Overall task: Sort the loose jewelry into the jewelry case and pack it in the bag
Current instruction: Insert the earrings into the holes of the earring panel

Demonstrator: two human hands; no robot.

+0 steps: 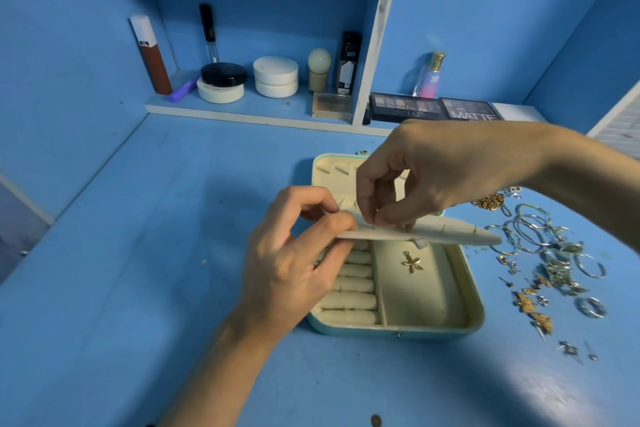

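Note:
An open teal jewelry case (476, 315) with a cream lining lies on the blue desk. My left hand (298, 263) pinches the left end of its cream earring panel (450, 234), holding it level above the tray. Over the panel's middle, my right hand (433, 173) pinches something small against its top; what it is stays hidden. Thin posts stick out under the panel. A gold flower charm (411, 262) lies in the case's open compartment, next to the ring rolls (353, 302). Loose jewelry (550, 253), silver hoops, rings and gold pieces, is spread on the desk right of the case.
A shelf unit (242, 111) at the back holds jars, tubes and compacts. Two eyeshadow palettes (436, 109) and a perfume bottle (429, 76) stand behind the case. Blue walls close in on the left and right. A small brown round object (375, 421) lies at the desk's front edge.

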